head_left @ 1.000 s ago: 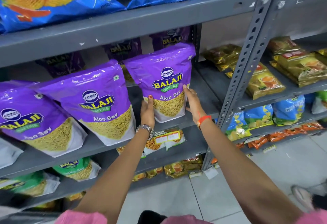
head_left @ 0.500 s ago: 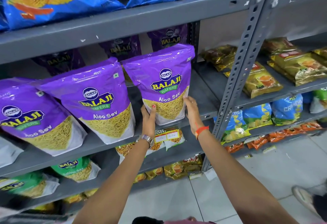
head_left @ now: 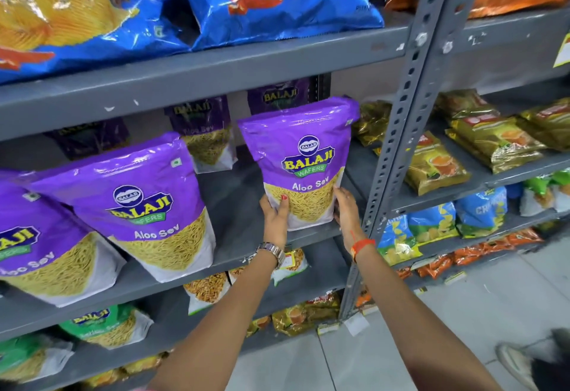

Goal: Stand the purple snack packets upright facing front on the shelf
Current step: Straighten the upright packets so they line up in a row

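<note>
- The Aloo Sev packet stands at the right end of the grey shelf, label forward.
- The left hand and right hand press its lower sides between them.
- It looks light, soft and glossy-slick; holding low by the filled base seems best.

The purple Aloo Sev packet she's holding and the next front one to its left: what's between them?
Bare grey shelf separates the held packet from its neighbour; farther back stands another purple packet, in the head view.

Grey metal shelf: purple snack packets standing upright.
</note>
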Tool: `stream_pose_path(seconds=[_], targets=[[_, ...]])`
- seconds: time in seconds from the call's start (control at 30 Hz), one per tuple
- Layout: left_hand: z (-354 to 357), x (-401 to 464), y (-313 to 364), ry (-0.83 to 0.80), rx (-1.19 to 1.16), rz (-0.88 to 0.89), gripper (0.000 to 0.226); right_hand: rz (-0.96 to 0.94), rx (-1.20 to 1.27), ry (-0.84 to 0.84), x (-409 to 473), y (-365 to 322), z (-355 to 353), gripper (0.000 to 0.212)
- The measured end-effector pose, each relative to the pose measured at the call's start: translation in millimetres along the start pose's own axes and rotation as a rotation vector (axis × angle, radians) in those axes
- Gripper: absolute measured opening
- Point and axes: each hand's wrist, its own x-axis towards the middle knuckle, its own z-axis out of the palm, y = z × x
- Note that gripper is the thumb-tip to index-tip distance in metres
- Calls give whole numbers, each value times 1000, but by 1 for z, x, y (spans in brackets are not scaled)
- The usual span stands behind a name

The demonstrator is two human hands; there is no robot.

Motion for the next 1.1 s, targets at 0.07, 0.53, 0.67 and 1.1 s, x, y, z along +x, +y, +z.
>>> stream_pose_path(seconds=[0.07,0.53,0.67,1.1], targets=[[9,1,-1,-6,6,-20,49,7,-27,12,4,-4,-8,67],[-21,-27,-12,39,26,113,47,-386,-29,382,-107,-2,35,53],[-73,-65,-31,52,4,146,32,-419,-8,375,-128,24,80,50],[-225,-42,13,572,18,195,73,-156,-90,-248,-145,27,212,53]])
